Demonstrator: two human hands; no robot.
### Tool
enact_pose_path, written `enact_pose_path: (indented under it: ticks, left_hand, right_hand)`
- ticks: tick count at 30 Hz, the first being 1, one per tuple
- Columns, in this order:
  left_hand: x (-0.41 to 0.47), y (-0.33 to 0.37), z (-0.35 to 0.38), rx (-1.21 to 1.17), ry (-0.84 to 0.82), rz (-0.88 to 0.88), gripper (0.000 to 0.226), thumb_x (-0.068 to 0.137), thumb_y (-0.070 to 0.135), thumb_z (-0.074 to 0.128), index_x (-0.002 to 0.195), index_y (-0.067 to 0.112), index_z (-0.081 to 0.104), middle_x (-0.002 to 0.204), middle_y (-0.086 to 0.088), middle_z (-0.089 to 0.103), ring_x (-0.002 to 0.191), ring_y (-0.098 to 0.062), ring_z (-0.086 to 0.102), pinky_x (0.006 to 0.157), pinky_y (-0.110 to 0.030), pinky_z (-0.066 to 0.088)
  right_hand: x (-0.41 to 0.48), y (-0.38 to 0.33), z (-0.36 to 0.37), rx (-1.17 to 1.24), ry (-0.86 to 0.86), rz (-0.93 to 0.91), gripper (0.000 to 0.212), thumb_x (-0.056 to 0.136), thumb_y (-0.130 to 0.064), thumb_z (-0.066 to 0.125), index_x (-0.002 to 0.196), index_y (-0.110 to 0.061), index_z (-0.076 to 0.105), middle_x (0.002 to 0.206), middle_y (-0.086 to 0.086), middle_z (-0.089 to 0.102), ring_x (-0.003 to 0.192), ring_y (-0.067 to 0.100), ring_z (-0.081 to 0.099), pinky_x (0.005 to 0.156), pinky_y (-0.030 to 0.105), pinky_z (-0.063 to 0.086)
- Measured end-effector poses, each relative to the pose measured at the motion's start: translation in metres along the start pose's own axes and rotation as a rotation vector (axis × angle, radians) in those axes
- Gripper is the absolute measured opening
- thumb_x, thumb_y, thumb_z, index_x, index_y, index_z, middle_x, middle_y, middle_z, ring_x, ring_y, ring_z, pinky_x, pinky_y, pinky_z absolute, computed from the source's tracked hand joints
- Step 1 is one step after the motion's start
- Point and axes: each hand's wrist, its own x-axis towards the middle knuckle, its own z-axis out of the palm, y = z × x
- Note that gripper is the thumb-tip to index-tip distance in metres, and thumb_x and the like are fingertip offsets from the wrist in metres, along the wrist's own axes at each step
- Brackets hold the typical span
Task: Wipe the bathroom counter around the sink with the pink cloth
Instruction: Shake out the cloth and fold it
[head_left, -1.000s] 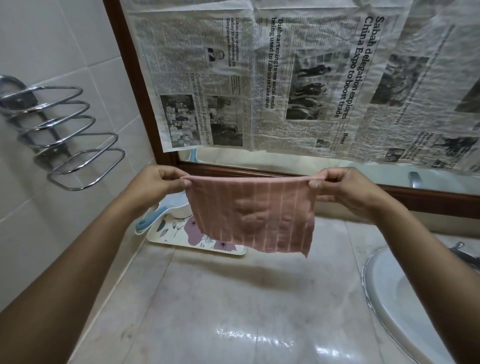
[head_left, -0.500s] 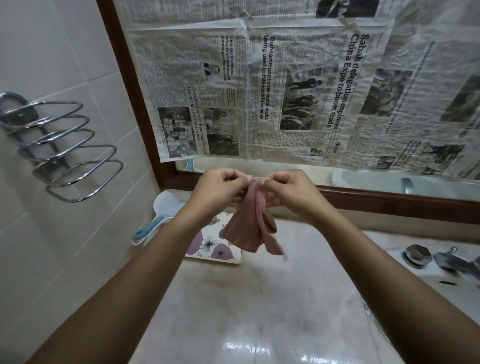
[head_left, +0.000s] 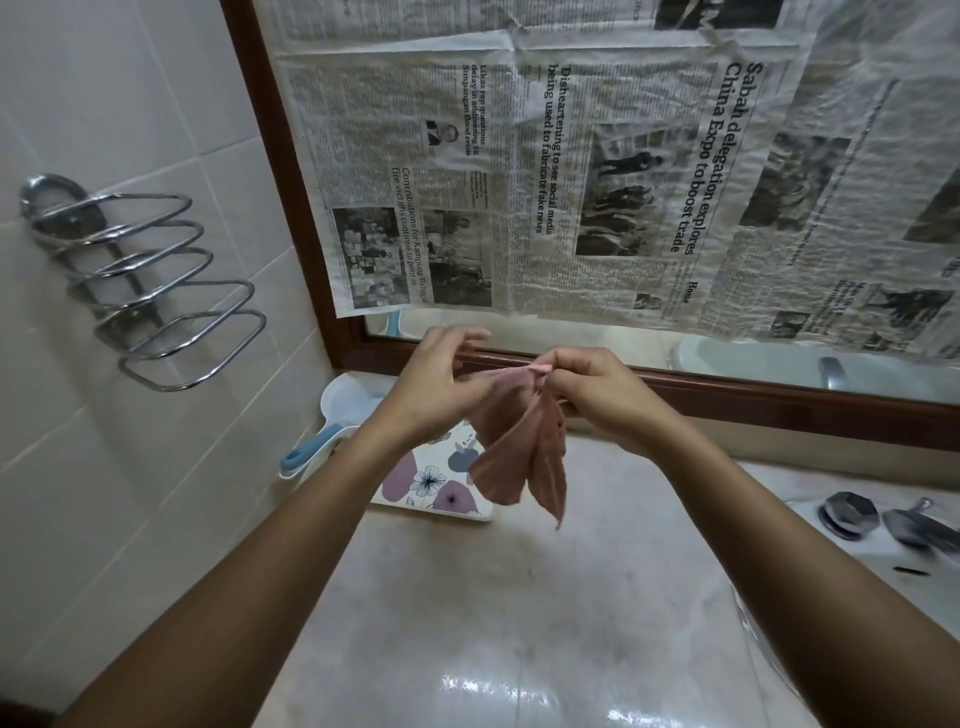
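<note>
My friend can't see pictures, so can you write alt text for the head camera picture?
A person's right hand pinches the top of a folded pink cloth, which hangs above a marble bathroom counter; the blurred left hand is beside it. Behind are a floral tray and a mirror covered in newspaper, with the sink on the right.

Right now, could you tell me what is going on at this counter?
A person stands at the bathroom counter, holding a pink cloth in the air above it. The right hand pinches the cloth's top edge, so it hangs folded and bunched. The left hand is at the cloth too, but it is too blurred to tell whether it grips. The cloth is not touching the counter, so wiping has not begun. The sink is at the right.
</note>
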Motion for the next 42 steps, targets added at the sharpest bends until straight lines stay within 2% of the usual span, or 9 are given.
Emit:
enact_pose_path:
  ticks: [2, 6, 10, 17, 23, 30, 33, 38, 42]
  left_hand:
    - [-0.002, -0.017, 0.002, 0.071, -0.198, -0.038, 0.055, 0.075, 0.035, 0.075, 0.129, 0.037, 0.061, 0.133, 0.005, 0.057, 0.121, -0.012, 0.061, 0.104, -0.039, 0.053]
    - [0.001, -0.026, -0.005, -0.041, -0.226, -0.060, 0.009, 0.085, 0.017, 0.081, 0.087, 0.013, 0.074, 0.077, -0.001, 0.068, 0.072, -0.012, 0.059, 0.072, -0.033, 0.048]
    - [0.004, -0.015, -0.014, -0.313, -0.115, -0.067, 0.018, 0.090, 0.004, 0.075, 0.102, -0.009, 0.071, 0.087, -0.013, 0.065, 0.079, -0.016, 0.058, 0.072, -0.025, 0.048]
    - [0.008, 0.007, -0.002, -0.310, -0.126, -0.001, 0.016, 0.086, 0.005, 0.081, 0.090, 0.014, 0.069, 0.094, -0.022, 0.078, 0.084, -0.017, 0.066, 0.079, -0.033, 0.056]
    - [0.005, 0.003, -0.011, -0.354, -0.089, -0.018, 0.015, 0.086, 0.003, 0.080, 0.095, 0.009, 0.069, 0.094, -0.018, 0.079, 0.086, -0.017, 0.073, 0.082, -0.030, 0.060]
    - [0.003, -0.016, -0.007, -0.430, 0.059, -0.001, 0.009, 0.095, 0.009, 0.072, 0.093, 0.017, 0.068, 0.082, -0.008, 0.076, 0.080, -0.018, 0.069, 0.077, -0.034, 0.055]
    - [0.002, -0.026, -0.007, -0.423, 0.097, -0.019, 0.008, 0.096, 0.014, 0.072, 0.092, 0.020, 0.068, 0.083, -0.012, 0.076, 0.078, -0.018, 0.069, 0.077, -0.038, 0.055]
    - [0.004, -0.033, -0.006, -0.413, 0.094, -0.068, 0.016, 0.097, 0.024, 0.070, 0.085, 0.025, 0.060, 0.079, -0.005, 0.072, 0.066, -0.015, 0.066, 0.057, -0.031, 0.050]
    - [0.015, -0.030, -0.010, -0.513, 0.207, -0.122, 0.016, 0.097, 0.022, 0.070, 0.086, 0.022, 0.060, 0.086, -0.008, 0.070, 0.077, -0.022, 0.064, 0.064, -0.034, 0.050]
  right_hand:
    - [-0.004, -0.002, -0.005, 0.095, -0.075, 0.012, 0.027, 0.100, 0.003, 0.049, 0.092, -0.011, 0.070, 0.075, 0.005, 0.065, 0.070, 0.016, 0.062, 0.069, 0.030, 0.051]
    - [-0.008, 0.008, -0.023, -0.053, -0.024, -0.024, 0.025, 0.097, 0.006, 0.053, 0.091, -0.011, 0.071, 0.075, 0.002, 0.067, 0.067, 0.013, 0.061, 0.067, 0.032, 0.052]
    - [-0.014, 0.017, -0.027, -0.260, 0.020, -0.013, 0.023, 0.092, 0.006, 0.060, 0.093, -0.013, 0.071, 0.081, 0.003, 0.071, 0.071, 0.008, 0.065, 0.070, 0.028, 0.054]
    - [-0.004, 0.001, -0.011, -0.422, 0.021, -0.110, 0.051, 0.083, -0.027, 0.083, 0.130, -0.032, 0.065, 0.119, -0.016, 0.072, 0.108, 0.000, 0.068, 0.091, 0.023, 0.056]
    - [0.003, -0.001, -0.004, -0.486, 0.086, -0.111, 0.020, 0.082, -0.046, 0.085, 0.084, -0.031, 0.071, 0.083, -0.009, 0.071, 0.075, 0.008, 0.062, 0.068, 0.031, 0.049]
    - [0.000, 0.000, -0.007, -0.501, 0.001, -0.075, 0.021, 0.084, -0.022, 0.082, 0.097, -0.026, 0.066, 0.087, -0.003, 0.073, 0.075, 0.012, 0.063, 0.068, 0.032, 0.051]
    - [0.001, 0.009, -0.012, -0.661, -0.045, -0.025, 0.009, 0.080, -0.021, 0.078, 0.082, -0.021, 0.069, 0.074, -0.003, 0.069, 0.070, 0.014, 0.061, 0.062, 0.031, 0.045]
    - [0.005, 0.007, -0.018, 0.068, 0.012, 0.009, 0.013, 0.091, 0.002, 0.068, 0.093, -0.010, 0.075, 0.080, -0.005, 0.073, 0.075, 0.006, 0.068, 0.073, 0.020, 0.053]
    - [0.004, 0.028, -0.008, 0.307, -0.072, 0.195, 0.018, 0.095, -0.020, 0.073, 0.112, -0.014, 0.071, 0.088, -0.001, 0.073, 0.072, 0.010, 0.069, 0.081, 0.032, 0.059]
